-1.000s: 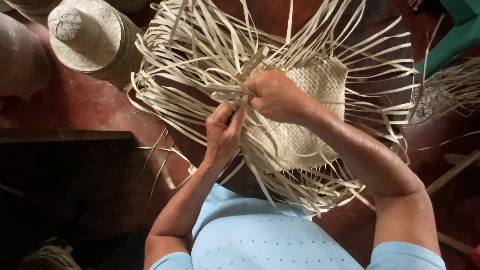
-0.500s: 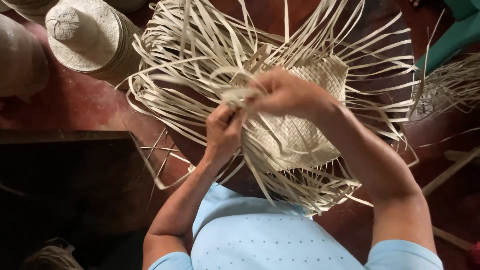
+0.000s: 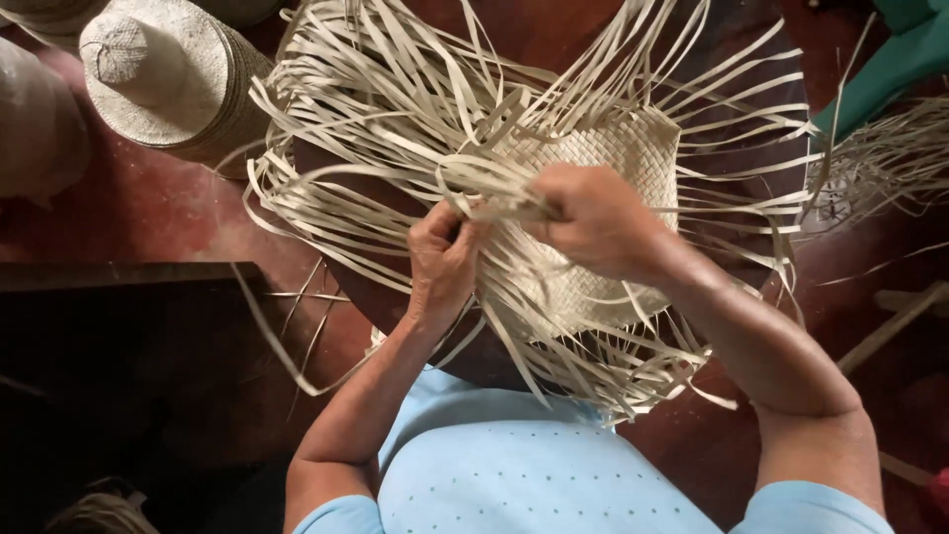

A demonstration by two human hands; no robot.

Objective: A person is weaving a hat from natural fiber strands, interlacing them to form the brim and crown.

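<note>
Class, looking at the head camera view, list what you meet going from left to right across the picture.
Stack of finished straw hats → left hand → right hand → loose straw bundle at the right edge.

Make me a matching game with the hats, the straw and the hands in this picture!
Things:
1. woven mat
2. stack of finished hats
3. left hand
4. teal cloth

Places:
A. top left, on the red floor
B. top right corner
C. under the right hand, loose strips all round
D. pinching strips at the weave's left edge

Pairs: 1-C, 2-A, 3-D, 4-B
</note>
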